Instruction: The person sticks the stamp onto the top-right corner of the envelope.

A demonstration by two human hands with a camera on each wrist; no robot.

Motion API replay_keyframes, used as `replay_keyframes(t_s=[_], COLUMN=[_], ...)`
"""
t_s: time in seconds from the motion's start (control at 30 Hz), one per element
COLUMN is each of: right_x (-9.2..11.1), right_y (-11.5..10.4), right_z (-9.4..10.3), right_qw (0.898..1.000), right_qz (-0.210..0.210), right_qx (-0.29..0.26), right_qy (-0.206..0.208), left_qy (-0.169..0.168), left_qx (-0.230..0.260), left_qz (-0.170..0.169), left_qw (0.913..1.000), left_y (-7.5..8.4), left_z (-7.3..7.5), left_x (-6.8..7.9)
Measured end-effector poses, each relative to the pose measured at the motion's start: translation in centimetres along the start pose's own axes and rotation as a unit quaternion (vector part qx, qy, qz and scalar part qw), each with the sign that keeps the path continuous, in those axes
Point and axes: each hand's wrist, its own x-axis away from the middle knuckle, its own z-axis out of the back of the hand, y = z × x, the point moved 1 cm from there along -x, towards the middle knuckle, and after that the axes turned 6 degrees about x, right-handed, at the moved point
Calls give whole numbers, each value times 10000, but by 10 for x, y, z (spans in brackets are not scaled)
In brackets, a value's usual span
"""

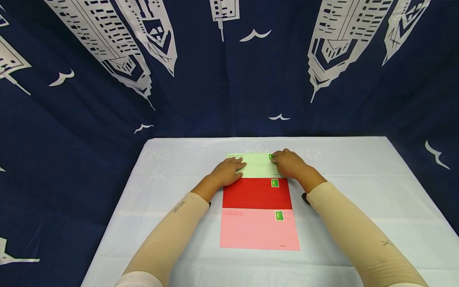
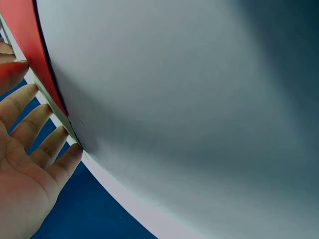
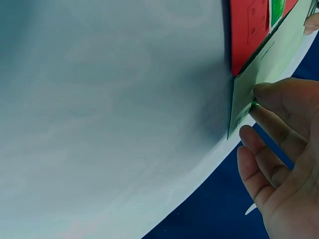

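A light green envelope (image 1: pixel 256 166) lies at the top of a column, above a red envelope (image 1: pixel 256 193) and a pink envelope (image 1: pixel 258 235). My left hand (image 1: pixel 227 171) rests on the left part of the green one with fingers spread, the thumb near its lower edge. In the left wrist view the fingertips (image 2: pixel 60 132) touch its edge. At the upper right corner of the green envelope my right hand (image 1: pixel 288 162) pinches a small green stamp (image 1: pixel 270 156), partly covered by the fingers. Thumb and index finger come together there in the right wrist view, the other fingers loosely bent.
The red envelope carries a green stamp (image 1: pixel 275 183), and the pink one has another stamp (image 1: pixel 279 215) at its upper right. A white cloth covers the table (image 1: pixel 172 239). Behind it hangs a dark blue curtain (image 1: pixel 229 91) printed with white buildings and birds.
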Motion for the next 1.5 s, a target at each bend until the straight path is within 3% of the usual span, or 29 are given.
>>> replay_keyframes(t_s=[0.4,0.73,1.17,1.5], right_x=[-4,-4,-4,-7], right_y=[0,1,3,4], right_z=[9,14,10,11], right_qw=[9987,9987,9986,9993], right_qz=[409,303,490,262], right_qx=[234,117,137,-265], right_qy=[-183,-396,-110,-62], left_qy=[13,9,33,23], left_qx=[22,57,163,132], left_qz=[-12,7,35,45], left_qw=[10000,10000,9999,9999], left_y=[0,2,3,3], left_z=[1,4,2,2], left_x=[0,1,3,3])
